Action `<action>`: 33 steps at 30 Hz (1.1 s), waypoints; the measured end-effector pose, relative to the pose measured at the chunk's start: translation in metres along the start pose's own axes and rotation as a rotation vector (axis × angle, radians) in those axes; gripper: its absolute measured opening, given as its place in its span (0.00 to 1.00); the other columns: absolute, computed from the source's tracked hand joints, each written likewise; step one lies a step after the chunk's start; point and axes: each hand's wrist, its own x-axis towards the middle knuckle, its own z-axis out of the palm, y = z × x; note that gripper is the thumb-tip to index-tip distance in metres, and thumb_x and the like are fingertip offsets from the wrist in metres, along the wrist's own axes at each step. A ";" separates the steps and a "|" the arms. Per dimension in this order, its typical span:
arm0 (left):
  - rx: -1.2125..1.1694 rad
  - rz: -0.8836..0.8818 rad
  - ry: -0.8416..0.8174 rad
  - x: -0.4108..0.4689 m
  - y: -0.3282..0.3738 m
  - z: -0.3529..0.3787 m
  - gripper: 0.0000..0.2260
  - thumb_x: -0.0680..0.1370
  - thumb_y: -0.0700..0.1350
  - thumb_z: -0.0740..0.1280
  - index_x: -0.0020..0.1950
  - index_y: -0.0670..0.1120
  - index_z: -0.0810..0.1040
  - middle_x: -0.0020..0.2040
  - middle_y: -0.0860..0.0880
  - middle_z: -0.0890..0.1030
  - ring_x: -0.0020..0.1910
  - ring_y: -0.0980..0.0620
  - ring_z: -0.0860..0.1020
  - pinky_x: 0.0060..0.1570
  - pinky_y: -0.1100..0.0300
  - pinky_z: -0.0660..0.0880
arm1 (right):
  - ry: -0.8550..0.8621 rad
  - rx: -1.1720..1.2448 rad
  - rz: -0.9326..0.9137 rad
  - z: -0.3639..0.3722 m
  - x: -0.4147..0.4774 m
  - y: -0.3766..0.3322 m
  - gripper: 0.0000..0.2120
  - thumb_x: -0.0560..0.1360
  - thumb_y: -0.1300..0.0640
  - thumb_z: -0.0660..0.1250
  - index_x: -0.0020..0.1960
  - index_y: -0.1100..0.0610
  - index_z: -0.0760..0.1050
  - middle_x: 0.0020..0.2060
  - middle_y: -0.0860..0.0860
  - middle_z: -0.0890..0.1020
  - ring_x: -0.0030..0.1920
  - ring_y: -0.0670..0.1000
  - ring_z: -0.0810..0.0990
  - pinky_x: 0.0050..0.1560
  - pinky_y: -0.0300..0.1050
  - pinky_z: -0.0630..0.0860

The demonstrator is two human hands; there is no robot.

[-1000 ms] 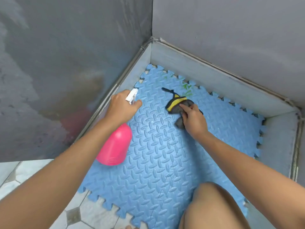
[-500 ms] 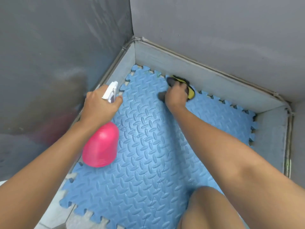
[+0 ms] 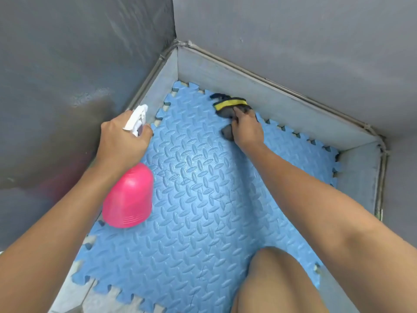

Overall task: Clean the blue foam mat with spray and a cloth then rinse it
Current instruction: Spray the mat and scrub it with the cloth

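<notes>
A blue foam mat (image 3: pixel 194 213) with a ribbed pattern and puzzle edges lies on the floor in a wall corner. My left hand (image 3: pixel 123 141) grips the white trigger head of a pink spray bottle (image 3: pixel 128 196), held just above the mat's left side. My right hand (image 3: pixel 247 129) holds a dark grey cloth (image 3: pixel 228 109) with a yellow band and presses it on the mat near the far edge, by the skirting.
Grey walls meet at the corner, with a pale skirting (image 3: pixel 282 109) along the mat's far and right sides. My bare knee (image 3: pixel 277 281) sits over the mat's near right part. Tiled floor (image 3: pixel 74 294) shows at the lower left.
My right hand has swept the cloth from the mat's middle toward the far edge, then drawn it slightly back. The left hand and spray bottle kept their pose.
</notes>
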 end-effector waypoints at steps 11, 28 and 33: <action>0.007 0.020 0.012 -0.001 0.005 0.002 0.12 0.77 0.45 0.66 0.38 0.40 0.71 0.30 0.44 0.72 0.32 0.38 0.70 0.38 0.57 0.63 | 0.067 0.037 0.159 -0.012 -0.070 0.027 0.18 0.80 0.55 0.59 0.70 0.50 0.74 0.61 0.58 0.74 0.56 0.63 0.78 0.52 0.53 0.75; -0.011 0.026 0.021 -0.003 0.007 -0.003 0.12 0.78 0.43 0.67 0.38 0.38 0.73 0.30 0.43 0.73 0.30 0.38 0.71 0.37 0.51 0.69 | 0.087 0.445 0.344 -0.037 -0.075 0.042 0.25 0.78 0.58 0.59 0.75 0.52 0.65 0.68 0.54 0.70 0.67 0.56 0.73 0.68 0.62 0.69; -0.002 0.013 0.005 -0.003 0.007 -0.003 0.12 0.78 0.41 0.68 0.36 0.39 0.71 0.27 0.45 0.69 0.30 0.38 0.68 0.36 0.58 0.61 | -0.037 0.143 -0.005 -0.009 -0.103 -0.003 0.30 0.77 0.37 0.59 0.74 0.50 0.66 0.68 0.55 0.69 0.69 0.58 0.66 0.67 0.59 0.69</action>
